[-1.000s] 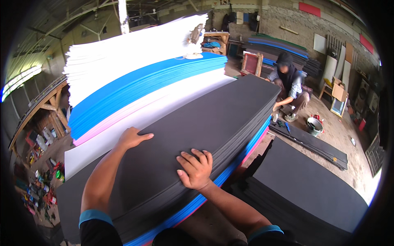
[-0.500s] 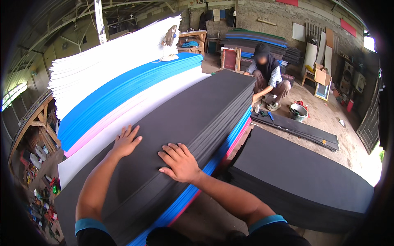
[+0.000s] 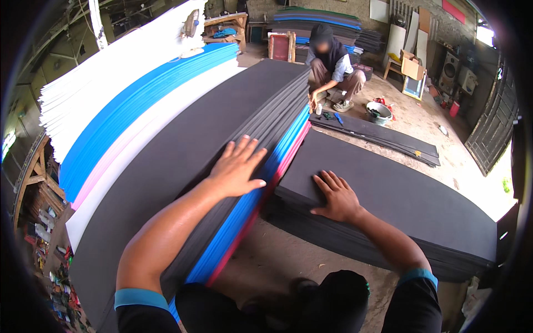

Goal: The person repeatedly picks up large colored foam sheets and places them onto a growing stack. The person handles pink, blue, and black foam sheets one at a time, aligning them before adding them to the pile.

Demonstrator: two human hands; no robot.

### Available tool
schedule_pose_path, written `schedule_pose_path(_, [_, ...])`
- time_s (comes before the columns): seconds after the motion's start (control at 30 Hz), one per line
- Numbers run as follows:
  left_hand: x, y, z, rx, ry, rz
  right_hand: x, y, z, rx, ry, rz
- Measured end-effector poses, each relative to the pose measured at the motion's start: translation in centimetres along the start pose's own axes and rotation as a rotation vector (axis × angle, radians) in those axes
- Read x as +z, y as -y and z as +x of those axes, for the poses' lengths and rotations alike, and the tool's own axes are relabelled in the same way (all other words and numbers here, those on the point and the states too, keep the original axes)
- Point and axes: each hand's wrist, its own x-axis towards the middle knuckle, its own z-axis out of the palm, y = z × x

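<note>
My left hand (image 3: 236,168) is open, its fingers spread over the edge of a tall stack of black foam-like sheets (image 3: 183,127). Below those black sheets, the same stack has blue sheets (image 3: 222,255) and a thin red-pink layer (image 3: 233,250). My right hand (image 3: 336,197) lies open and flat near the front left corner of a second, lower stack of black sheets (image 3: 400,183). Neither hand grips anything. Both thumbs point toward each other, above the gap between the two stacks.
Left of the tall stack stand piles of white (image 3: 116,72), blue (image 3: 144,100) and pink sheets. Beyond the stacks a person (image 3: 333,66) squats at its far end. Thin black strips (image 3: 377,136), a metal basin (image 3: 379,112) and a cardboard box (image 3: 412,65) sit on the floor.
Both hands have moved right. My right hand left the tall stack for the lower black stack; my left hand went from the tall stack's top to its right edge. The view has shifted rightward and down.
</note>
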Motion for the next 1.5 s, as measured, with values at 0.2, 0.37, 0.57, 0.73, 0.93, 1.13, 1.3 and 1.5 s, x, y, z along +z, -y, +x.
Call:
schedule_pose_path(0.2, [4.5,-9.0,4.6,0.255,0.013,-0.226,-0.4,-4.7,-8.6,0.117,0.078,-0.123])
schedule_pose_path(0.37, [6.5,-15.1,7.1,0.447,-0.061,-0.228,-0.8,-5.6,-9.1,-0.015,-0.085,-0.199])
schedule_pose_path(0.57, [5.6,-17.3,9.1,0.422,-0.322,-0.078,-2.7,-5.1,-9.6,-0.032,-0.333,-0.186])
schedule_pose_path(0.73, [4.3,-16.0,9.5,0.497,-0.369,-0.156,-2.8,-6.3,-15.3,0.249,-0.343,-0.332])
schedule_pose_path(0.93, [2.0,-18.6,8.5,0.439,-0.319,-0.028,-3.4,-8.5,-20.0,0.461,-0.203,-0.295])
schedule_pose_path(1.13, [-3.9,-27.2,7.3,0.334,-0.344,-0.303,-12.3,-6.9,-19.7,0.477,-0.070,-0.051])
schedule_pose_path(1.3, [-11.4,-27.8,8.0,0.325,-0.117,-0.328,-20.4,-6.9,-20.1,0.472,0.032,0.164])
schedule_pose_path(1.5, [-15.6,-21.7,15.9,0.238,0.350,-0.538,-26.6,-11.6,-22.2,0.516,0.001,0.099])
